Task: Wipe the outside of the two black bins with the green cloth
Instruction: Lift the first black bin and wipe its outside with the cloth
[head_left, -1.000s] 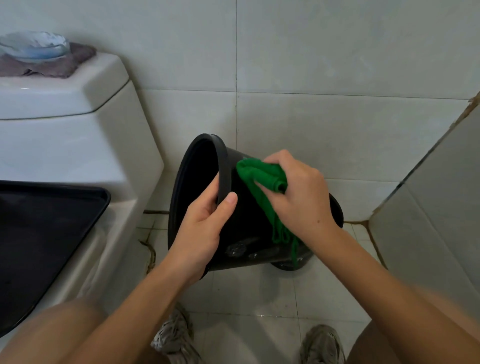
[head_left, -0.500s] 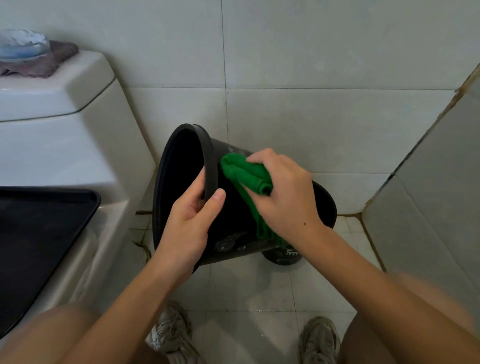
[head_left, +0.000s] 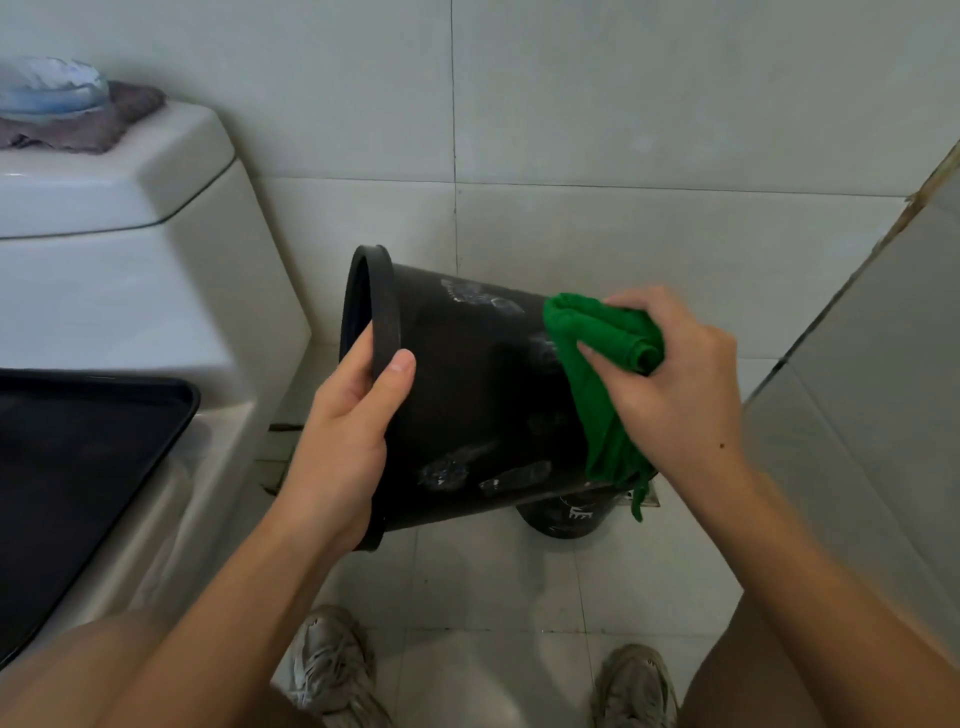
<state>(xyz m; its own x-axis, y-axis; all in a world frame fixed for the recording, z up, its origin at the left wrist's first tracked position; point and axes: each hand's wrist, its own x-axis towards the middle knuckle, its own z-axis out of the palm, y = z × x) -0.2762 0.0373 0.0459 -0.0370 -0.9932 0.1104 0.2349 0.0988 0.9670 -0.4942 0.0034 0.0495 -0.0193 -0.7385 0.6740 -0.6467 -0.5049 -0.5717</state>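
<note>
A black bin (head_left: 467, 395) is held on its side above the tiled floor, its rim pinched by the left hand (head_left: 343, 441), thumb outside and fingers curled inside, its long axis running from that rim rightward to its base. The green cloth (head_left: 597, 374) is bunched in the closed fingers of the right hand (head_left: 675, 384) and pressed to the wall near the base. Smears are seen leftward of those fingers, so the next stroke is judged to run toward the rim; a second bin (head_left: 566, 517) is partly seen just below.
</note>
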